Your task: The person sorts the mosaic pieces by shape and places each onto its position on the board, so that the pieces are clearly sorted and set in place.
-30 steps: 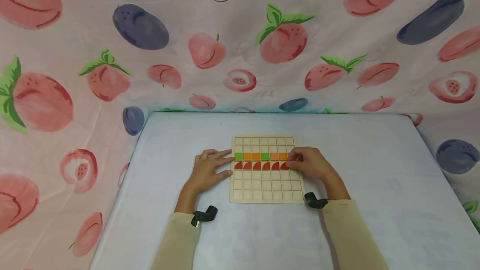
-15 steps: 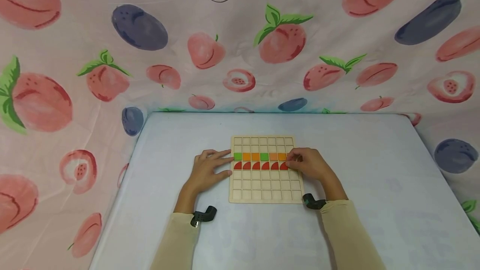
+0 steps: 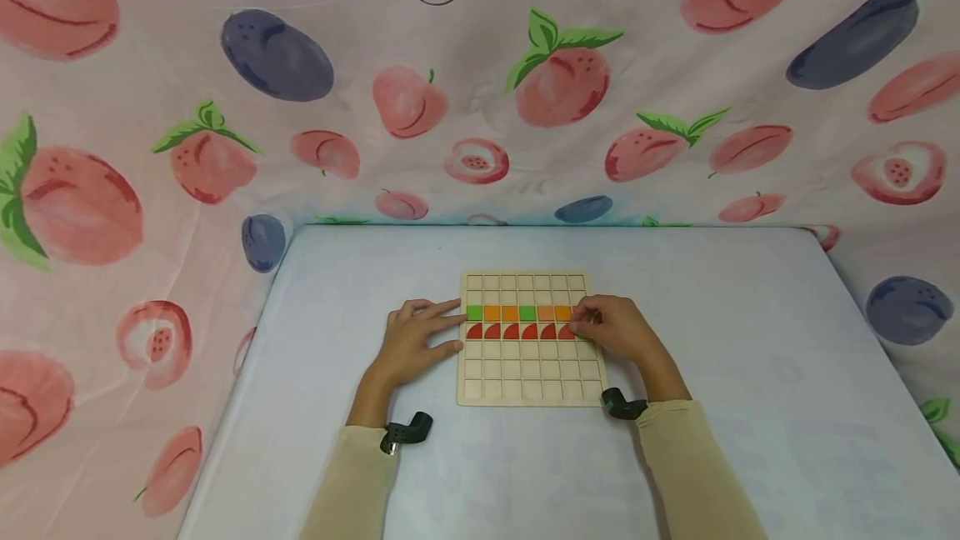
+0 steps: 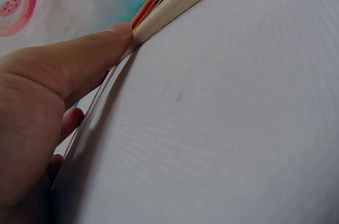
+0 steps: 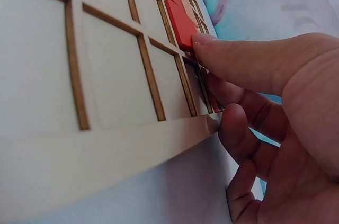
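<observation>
A square wooden grid board (image 3: 532,369) lies on the white table. Green, orange and peach square tiles (image 3: 528,313) fill most of one row; below them runs a row of red quarter-circle tiles (image 3: 511,331). My left hand (image 3: 411,344) rests at the board's left edge with spread fingers, its thumb (image 4: 106,44) on the rim. My right hand (image 3: 618,327) is at the board's right side, fingers curled. Its thumb (image 5: 233,57) touches a red tile (image 5: 181,25) at the row's right end; I cannot tell whether the hidden index fingertip pinches it too.
The white table (image 3: 375,265) extends around the board on all sides. Behind and beside it hangs a fabric (image 3: 450,40) printed with peaches and dark blue fruit. A black wrist camera (image 3: 407,432) sits on the left wrist, another camera (image 3: 622,404) on the right.
Both hands and the tiles stay in place. The right wrist and its camera shift very slightly left, while the whole view drifts a little.
</observation>
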{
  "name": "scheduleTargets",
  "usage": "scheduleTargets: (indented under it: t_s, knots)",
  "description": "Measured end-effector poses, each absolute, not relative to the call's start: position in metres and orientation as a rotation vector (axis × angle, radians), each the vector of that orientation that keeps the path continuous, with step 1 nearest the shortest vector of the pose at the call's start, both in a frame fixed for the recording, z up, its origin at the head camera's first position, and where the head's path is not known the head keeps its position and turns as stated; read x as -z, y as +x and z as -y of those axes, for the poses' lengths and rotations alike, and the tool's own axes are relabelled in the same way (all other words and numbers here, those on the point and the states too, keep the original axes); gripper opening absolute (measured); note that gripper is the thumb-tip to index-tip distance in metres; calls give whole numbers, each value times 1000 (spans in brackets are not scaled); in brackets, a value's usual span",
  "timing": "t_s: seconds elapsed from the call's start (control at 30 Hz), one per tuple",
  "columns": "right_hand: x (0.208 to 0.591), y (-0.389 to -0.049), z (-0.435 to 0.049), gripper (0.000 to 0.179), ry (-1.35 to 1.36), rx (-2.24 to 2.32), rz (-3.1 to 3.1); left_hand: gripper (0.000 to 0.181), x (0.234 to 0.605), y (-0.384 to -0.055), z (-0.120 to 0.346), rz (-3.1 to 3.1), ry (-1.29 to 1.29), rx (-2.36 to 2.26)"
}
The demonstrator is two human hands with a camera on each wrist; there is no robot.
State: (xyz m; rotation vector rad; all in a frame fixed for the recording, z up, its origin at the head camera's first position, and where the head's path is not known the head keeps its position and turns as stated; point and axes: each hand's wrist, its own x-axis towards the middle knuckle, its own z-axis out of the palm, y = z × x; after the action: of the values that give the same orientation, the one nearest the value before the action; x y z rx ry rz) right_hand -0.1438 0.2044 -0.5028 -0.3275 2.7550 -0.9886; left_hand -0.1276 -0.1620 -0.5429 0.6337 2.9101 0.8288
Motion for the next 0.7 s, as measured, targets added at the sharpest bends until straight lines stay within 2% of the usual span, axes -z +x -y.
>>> scheduleTargets:
  t_s: [0.7]
  knots:
    - [505, -144, -204, 8, -294, 995, -2767, 48, 545, -128, 162, -2912, 637, -834]
